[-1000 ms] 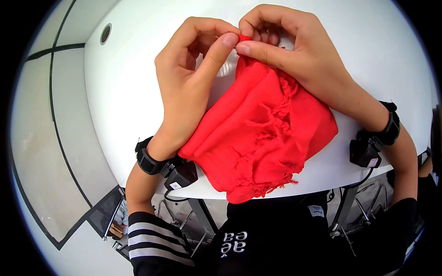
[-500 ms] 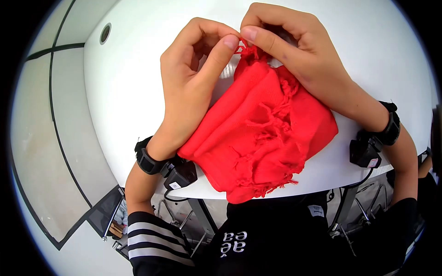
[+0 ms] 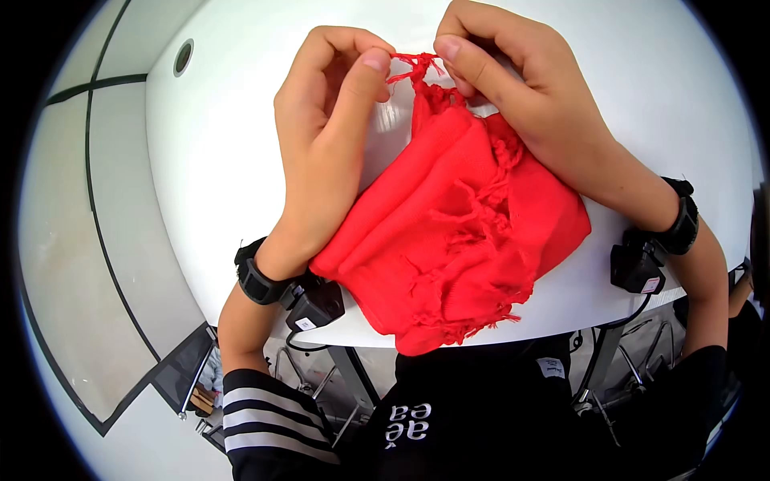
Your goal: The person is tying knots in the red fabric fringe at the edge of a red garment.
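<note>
A red cloth with knotted fringe lies bunched on the white table, its lower edge at the table's near rim. At its far end, my left hand pinches one strand of a red tassel between thumb and index finger. From the other side my right hand pinches another strand of that tassel with thumb and index finger. The strands stretch sideways between the two hands, with a knot in the middle. More twisted fringe runs across the top of the cloth.
A round hole is in the table at the far left. Black devices with cables are strapped to both wrists. Metal table legs show below the near edge. Part of another person appears at the right edge.
My hands have moved apart, the left one to the left and the right one slightly right. The strands between them are now spread out and the knot shows.
</note>
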`<state>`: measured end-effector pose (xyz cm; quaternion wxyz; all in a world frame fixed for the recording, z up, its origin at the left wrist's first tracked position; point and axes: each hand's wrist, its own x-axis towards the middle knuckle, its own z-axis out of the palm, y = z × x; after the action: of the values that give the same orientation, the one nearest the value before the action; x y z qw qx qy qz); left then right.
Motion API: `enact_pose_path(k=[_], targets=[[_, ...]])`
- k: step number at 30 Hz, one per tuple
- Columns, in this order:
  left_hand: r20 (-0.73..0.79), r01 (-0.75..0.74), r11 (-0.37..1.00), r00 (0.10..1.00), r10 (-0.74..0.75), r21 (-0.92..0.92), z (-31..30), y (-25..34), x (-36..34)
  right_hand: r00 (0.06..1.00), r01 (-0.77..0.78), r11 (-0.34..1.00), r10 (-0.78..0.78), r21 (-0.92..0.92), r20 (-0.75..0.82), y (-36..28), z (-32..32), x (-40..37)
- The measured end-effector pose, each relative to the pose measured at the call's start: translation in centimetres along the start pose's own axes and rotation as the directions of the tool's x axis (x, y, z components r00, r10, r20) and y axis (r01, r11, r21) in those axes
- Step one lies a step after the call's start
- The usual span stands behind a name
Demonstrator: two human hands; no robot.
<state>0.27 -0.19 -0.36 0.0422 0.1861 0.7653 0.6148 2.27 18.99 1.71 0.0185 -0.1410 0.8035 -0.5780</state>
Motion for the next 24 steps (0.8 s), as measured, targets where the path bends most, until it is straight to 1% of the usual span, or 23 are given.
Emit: enact_pose_path(k=[4,7,9,13,16,18,19,21,22,24], targets=[[-0.021,0.013,1.000,1.000,-0.013,-0.015,0.1,-0.1,-0.1,0.999,0.034,0.999,-0.034,-0.027,0.002,0.2,0.1,0.0],[-0.008,0.023,1.000,1.000,-0.023,0.012,0.0,-0.1,0.0,0.999,0.050,0.999,-0.050,0.013,0.015,0.3,0.1,0.0],[-0.025,0.038,0.999,0.999,-0.038,0.019,0.0,-0.1,-0.1,0.997,0.071,0.996,-0.069,-0.058,0.024,0.4,0.3,0.1],[-0.046,0.041,0.999,0.998,-0.041,0.011,0.3,0.1,-0.1,0.997,0.068,0.997,-0.066,-0.042,0.028,0.4,0.3,0.1],[-0.045,0.032,0.999,0.998,-0.032,0.006,0.3,0.2,-0.1,0.995,0.092,0.996,-0.092,-0.015,0.027,0.2,-0.1,0.1],[-0.049,0.047,0.998,0.998,-0.049,-0.037,0.3,0.2,-0.1,0.985,-0.062,0.991,0.041,0.121,0.167,-0.3,-1.0,0.3],[-0.049,0.045,0.998,0.998,-0.047,-0.037,0.3,0.1,0.0,0.985,-0.060,0.991,0.040,0.121,0.166,0.4,-0.8,0.4],[0.006,0.117,0.992,0.993,-0.117,-0.042,0.0,0.0,0.1,0.998,0.036,0.985,-0.045,0.168,0.044,2.0,0.0,0.5],[0.006,0.116,0.992,0.993,-0.116,-0.041,0.0,-0.1,0.1,0.998,0.037,0.985,-0.045,0.168,0.044,2.0,0.1,0.4],[0.037,0.095,0.995,0.995,-0.094,-0.025,0.0,-0.2,0.1,0.998,0.040,0.926,-0.058,0.376,0.037,1.7,0.2,0.0]])
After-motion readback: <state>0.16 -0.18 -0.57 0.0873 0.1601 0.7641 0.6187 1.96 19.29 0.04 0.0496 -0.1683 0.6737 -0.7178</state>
